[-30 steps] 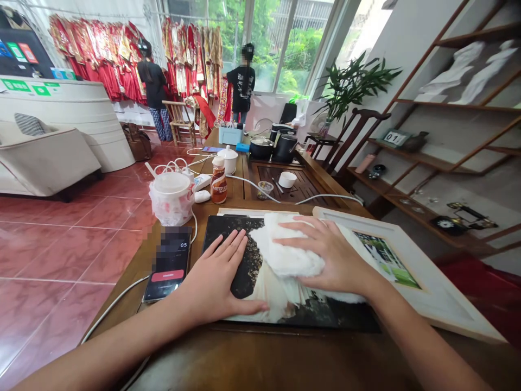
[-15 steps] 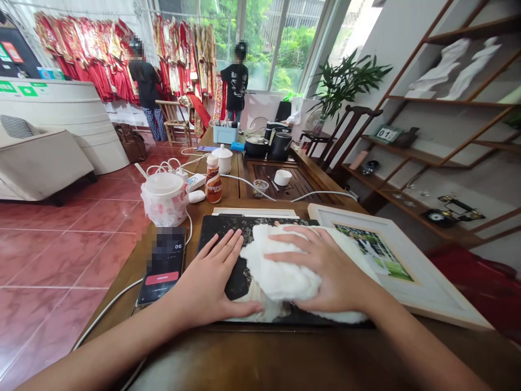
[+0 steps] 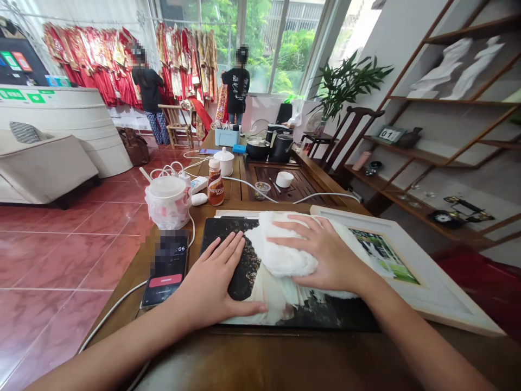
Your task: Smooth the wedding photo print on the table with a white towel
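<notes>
Left hand (image 3: 214, 285) laid flat, released, on photo print (image 3: 222, 239); white cloth (image 3: 280, 252) pressed down under open right hand (image 3: 329, 258).

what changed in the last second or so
The right hand pressed the fluffy white cloth toward the person, then pushed it back away from them across the dark photo panel, staying on it throughout. The left hand stays flat on the panel, and the cream wooden picture frame remains beside it.
</notes>
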`<state>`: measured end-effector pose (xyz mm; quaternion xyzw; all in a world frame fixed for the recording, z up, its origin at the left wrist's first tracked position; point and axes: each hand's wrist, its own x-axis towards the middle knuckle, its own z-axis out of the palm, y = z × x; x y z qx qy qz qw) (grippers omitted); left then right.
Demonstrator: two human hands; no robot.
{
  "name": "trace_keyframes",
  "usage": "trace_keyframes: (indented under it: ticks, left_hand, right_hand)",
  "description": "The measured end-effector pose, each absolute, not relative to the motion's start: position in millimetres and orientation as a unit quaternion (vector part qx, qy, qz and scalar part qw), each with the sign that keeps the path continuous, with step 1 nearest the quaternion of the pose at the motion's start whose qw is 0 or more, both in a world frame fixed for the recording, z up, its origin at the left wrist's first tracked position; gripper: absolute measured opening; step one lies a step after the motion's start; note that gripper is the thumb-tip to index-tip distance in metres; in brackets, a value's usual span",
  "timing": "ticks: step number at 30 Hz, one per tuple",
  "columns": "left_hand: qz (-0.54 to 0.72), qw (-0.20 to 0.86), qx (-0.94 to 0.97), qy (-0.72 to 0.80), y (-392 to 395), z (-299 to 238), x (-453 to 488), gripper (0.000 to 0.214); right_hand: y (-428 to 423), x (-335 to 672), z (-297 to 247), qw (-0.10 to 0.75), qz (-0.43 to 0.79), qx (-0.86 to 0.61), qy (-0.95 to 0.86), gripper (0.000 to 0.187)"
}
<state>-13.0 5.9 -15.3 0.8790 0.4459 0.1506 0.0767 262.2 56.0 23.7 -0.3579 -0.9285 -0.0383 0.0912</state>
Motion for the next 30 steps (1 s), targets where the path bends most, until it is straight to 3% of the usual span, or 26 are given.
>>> trace_keyframes:
  ticks: [10,30]
  left_hand:
    - [0.158,0.075,0.879,0.443,6,-18,-15,0.110]
    - [0.142,0.086,0.884,0.438,6,-13,-14,0.114]
  right_hand:
    - [-3,263,19,0.048,-0.054,-0.325,-0.943,0.089]
    - [84,250,29,0.077,-0.060,-0.369,-0.924,0.070]
